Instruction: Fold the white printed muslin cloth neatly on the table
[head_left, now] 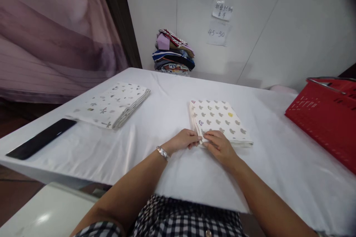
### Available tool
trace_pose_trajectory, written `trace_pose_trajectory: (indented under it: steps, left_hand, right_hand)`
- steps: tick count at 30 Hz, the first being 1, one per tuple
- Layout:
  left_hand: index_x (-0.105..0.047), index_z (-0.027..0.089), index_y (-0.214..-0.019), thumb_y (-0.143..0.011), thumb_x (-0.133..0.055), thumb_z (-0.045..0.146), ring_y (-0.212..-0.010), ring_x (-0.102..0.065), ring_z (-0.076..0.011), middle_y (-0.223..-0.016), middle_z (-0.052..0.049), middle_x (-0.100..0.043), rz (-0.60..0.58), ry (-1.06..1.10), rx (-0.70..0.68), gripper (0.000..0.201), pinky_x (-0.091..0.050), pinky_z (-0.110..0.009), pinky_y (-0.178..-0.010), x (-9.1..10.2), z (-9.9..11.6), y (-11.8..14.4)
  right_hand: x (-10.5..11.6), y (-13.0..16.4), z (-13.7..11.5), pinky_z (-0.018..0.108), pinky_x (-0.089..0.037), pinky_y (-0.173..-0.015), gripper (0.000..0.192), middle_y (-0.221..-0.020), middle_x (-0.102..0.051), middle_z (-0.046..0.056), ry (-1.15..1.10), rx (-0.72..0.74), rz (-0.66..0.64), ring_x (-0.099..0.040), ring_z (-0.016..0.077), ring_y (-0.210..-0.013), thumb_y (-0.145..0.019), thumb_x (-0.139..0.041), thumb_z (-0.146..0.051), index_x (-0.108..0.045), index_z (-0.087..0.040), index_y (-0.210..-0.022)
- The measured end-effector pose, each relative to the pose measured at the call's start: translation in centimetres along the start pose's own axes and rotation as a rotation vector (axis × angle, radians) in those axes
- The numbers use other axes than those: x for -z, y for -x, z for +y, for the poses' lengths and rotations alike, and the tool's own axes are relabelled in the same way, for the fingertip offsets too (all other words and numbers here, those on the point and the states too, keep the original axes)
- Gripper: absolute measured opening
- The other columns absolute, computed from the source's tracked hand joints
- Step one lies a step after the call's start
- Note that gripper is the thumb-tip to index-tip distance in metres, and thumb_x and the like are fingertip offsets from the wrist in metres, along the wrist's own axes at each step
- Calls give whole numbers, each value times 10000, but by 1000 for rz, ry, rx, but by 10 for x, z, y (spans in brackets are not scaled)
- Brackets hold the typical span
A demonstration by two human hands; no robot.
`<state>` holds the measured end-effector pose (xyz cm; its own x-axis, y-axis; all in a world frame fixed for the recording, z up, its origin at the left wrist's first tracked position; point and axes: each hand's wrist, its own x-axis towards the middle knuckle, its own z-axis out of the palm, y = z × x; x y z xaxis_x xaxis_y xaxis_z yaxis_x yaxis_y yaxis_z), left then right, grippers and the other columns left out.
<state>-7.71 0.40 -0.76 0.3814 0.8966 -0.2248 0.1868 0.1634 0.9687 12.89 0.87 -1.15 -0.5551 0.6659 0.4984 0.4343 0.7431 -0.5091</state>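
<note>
A folded white cloth (219, 116) with rows of grey, yellow and dark mushroom-like prints lies flat on the white-covered table in front of me. My left hand (185, 139), with a bracelet on its wrist, pinches the cloth's near left corner. Right beside it, my right hand (220, 147) has its fingers pressed together on the same corner, thumb underneath at the near edge. Both sets of fingertips almost meet there. Farther left rests a second folded cloth (114, 103), white with small plant-like prints, its layers showing along the right edge; neither hand touches it.
A long black flat object (41, 139) lies at the table's left edge. On the right stands a red plastic basket (328, 118) with a metal handle. Behind the table's far edge rises a stack of folded fabrics (174, 53), against a wall with paper notes (218, 33).
</note>
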Motion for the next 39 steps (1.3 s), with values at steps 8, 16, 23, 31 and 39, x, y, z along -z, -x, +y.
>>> trace_pose_trajectory:
  steps: [8, 16, 23, 31, 39]
  left_hand:
    - [-594, 135, -648, -750, -575, 474, -473, -433, -62, -672, -24, -622, -44, 58, 19, 355, -314, -226, -476, 0, 3, 1]
    - [-586, 137, -640, -758, -563, 452, -459, -417, -58, -625, 3, -587, -65, 94, 25, 337, -261, -226, -447, -1, 9, 6]
    - [-604, 138, -651, -765, -556, 481, -461, -415, -62, -597, 0, -572, -29, 91, -33, 365, -305, -223, -468, 0, 4, 3]
    - [-607, 138, -659, -727, -591, 394, -428, -397, -56, -563, 22, -549, 297, 27, 27, 265, -310, -209, -442, 5, 0, -8]
    - [-554, 156, -620, -724, -587, 458, -421, -419, -76, -477, 33, -500, 381, -38, 58, 321, -324, -211, -442, 3, -5, -10]
  right_hand:
    - [-7, -2, 3, 400, -484, -827, 193, -964, -650, 66, -42, -36, 76, -578, 209, -935, -897, -461, -232, -654, -227, -891]
    - [-9, 3, 2, 409, -488, -860, 232, -1070, -628, 89, 42, 68, 38, -571, 230, -998, -841, -560, -272, -610, -219, -1061]
    - [-10, 1, 1, 396, -472, -840, 185, -995, -641, 70, -94, -62, 107, -574, 219, -943, -852, -513, -240, -619, -228, -1003]
    - [-8, 0, -7, 312, -443, -747, 183, -888, -605, 34, -416, -361, 312, -544, 177, -830, -820, -565, -328, -634, -206, -939]
    - [-8, -1, -6, 301, -443, -734, 150, -912, -601, 39, -388, -295, 290, -543, 171, -830, -825, -559, -281, -640, -211, -930]
